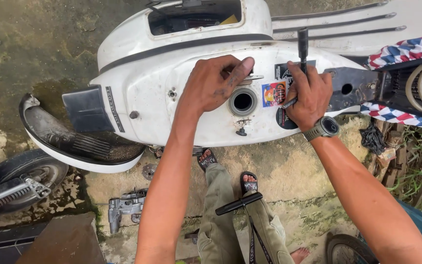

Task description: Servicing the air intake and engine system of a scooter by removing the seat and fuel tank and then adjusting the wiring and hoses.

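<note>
My left hand (214, 85) presses flat, fingers spread, steadying the white scooter body (172, 98) beside its round opening (242, 101), while my right hand (308, 95) grips a black-handled screwdriver (302, 46) upright.

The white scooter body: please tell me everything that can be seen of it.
The white scooter body lies on its side on wet concrete ground. Its painted shell looks like metal, scuffed and dirty, with a dark stripe, a round open hole, colourful stickers and a rectangular opening at the top. The left hand rests on it beside the hole; the right hand holds a black-handled tool against it.
</note>
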